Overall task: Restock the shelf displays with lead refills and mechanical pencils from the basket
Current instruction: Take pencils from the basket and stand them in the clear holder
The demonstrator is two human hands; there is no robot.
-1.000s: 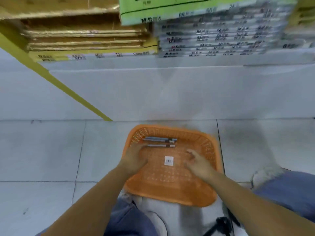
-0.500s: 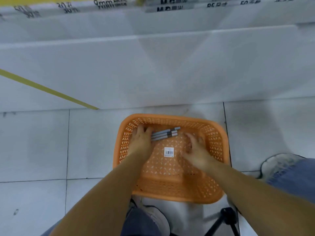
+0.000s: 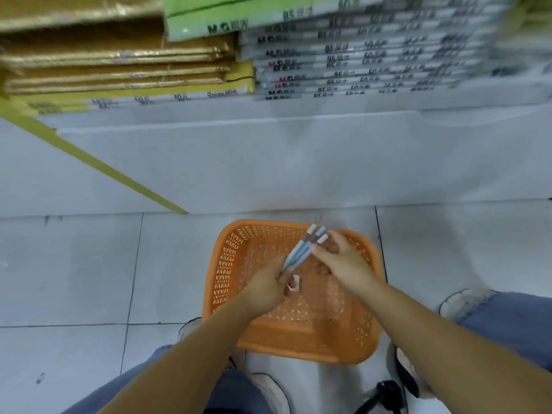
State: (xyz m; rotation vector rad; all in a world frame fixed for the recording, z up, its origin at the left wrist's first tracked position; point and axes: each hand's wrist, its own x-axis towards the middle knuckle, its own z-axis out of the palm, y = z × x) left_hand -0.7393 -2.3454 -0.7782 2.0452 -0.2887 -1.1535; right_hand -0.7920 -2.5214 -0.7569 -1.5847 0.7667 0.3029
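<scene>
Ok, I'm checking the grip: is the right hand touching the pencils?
Touching. Head view shows the right hand pinching the pencils near their upper ends.

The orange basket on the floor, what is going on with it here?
A person leans over the orange basket, which sits on the tiled floor in front of a low shelf of stacked paper packs. Both hands hold a small bundle of mechanical pencils above the basket. The left hand grips the lower end and the right hand pinches near the capped ends. Inside the basket only a small white label shows. The pencils are not yet on any display.
</scene>
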